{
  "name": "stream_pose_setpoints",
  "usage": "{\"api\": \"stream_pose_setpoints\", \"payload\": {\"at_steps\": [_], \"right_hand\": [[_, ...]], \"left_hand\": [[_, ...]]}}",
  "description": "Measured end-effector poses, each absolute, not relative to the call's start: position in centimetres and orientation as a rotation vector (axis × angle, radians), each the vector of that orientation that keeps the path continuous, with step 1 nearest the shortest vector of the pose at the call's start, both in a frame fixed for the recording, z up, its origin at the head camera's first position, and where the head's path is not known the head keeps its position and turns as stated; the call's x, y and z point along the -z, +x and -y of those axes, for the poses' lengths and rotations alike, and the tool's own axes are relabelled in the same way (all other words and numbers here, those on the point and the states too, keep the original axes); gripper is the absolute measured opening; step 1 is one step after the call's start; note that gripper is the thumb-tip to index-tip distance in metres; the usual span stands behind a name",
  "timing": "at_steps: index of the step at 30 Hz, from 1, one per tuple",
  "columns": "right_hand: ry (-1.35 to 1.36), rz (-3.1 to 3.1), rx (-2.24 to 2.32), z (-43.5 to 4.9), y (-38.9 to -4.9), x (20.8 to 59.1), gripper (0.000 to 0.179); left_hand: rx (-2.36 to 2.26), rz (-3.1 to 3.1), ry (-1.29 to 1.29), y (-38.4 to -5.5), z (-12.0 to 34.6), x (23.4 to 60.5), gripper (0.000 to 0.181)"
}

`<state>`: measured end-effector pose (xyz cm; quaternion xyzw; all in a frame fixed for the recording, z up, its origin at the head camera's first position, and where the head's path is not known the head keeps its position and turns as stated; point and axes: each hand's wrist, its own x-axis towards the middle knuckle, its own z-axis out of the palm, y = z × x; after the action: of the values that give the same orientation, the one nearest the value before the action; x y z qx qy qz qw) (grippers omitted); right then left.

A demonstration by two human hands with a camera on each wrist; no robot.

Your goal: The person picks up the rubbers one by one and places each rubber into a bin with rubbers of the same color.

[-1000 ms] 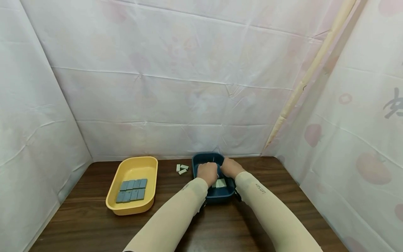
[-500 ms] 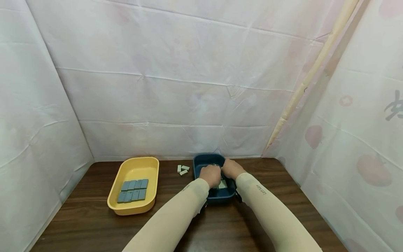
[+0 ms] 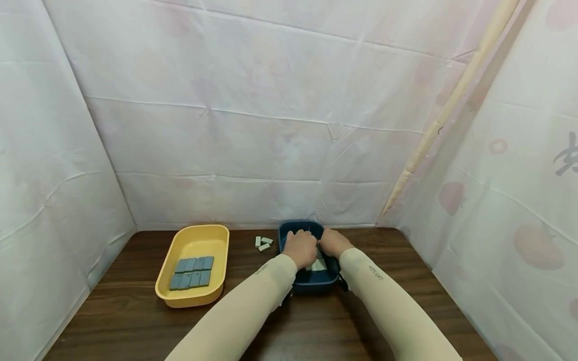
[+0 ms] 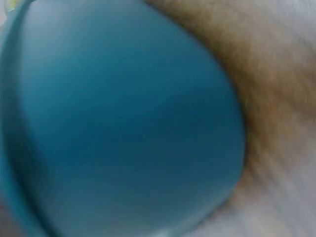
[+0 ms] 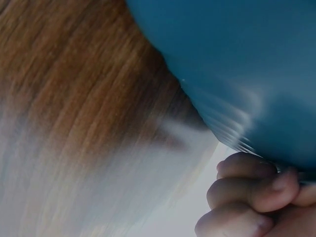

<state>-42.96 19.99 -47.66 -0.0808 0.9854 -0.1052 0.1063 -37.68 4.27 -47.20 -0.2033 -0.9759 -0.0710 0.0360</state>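
Observation:
My left hand (image 3: 301, 249) reaches into the dark blue tub (image 3: 311, 288), fingers bent downward and their tips hidden. At the tub's right rim is my right hand (image 3: 333, 243). In the right wrist view the fingers of that right hand (image 5: 242, 195) are curled against the edge of the tub (image 5: 242, 59); whether something is between them is hidden. Several pale tiles (image 3: 318, 263) lie on the tub floor, partly covered by my left hand. The left wrist view shows just the blurred outer wall of the tub (image 4: 133, 113), no fingers.
Left on the wooden table (image 3: 108, 311), a yellow tub (image 3: 189, 303) holds two rows of grey-blue tiles (image 3: 191, 273). Several loose pale tiles (image 3: 264, 247) lie between the tubs. White sheeting (image 3: 253, 200) rises behind the table and along both sides.
The left hand has shifted slightly within the blue tub, and its fingers look less tightly bunched. More pale tiles show beside it. The right hand has stayed at the rim.

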Motion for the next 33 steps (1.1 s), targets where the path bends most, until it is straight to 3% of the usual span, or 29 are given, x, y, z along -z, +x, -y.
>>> {"api": "stream_pose_setpoints", "payload": {"at_steps": [6,13,19,26,33], "right_hand": [[-0.284,-2.926,0.408,-20.0,-43.3,48.1,0.034],[-0.153,-2.894,0.48,-20.3,-43.0,48.1,0.051],[-0.143,-2.882,0.493,-20.3,-43.0,48.1,0.054],[-0.123,-2.887,0.476,-20.0,-43.1,48.1,0.058],[-0.137,-2.885,0.456,-19.8,-43.1,48.1,0.061]], "left_hand": [[0.339,2.864,-0.476,-38.5,-1.0,45.6,0.017],[0.445,2.828,-0.292,-39.6,3.4,45.1,0.014],[0.475,2.955,-0.192,-39.6,6.3,45.7,0.008],[0.508,3.126,-0.1,-39.6,8.4,46.9,0.025],[0.502,3.245,-0.07,-40.2,9.6,48.5,0.013]]}}
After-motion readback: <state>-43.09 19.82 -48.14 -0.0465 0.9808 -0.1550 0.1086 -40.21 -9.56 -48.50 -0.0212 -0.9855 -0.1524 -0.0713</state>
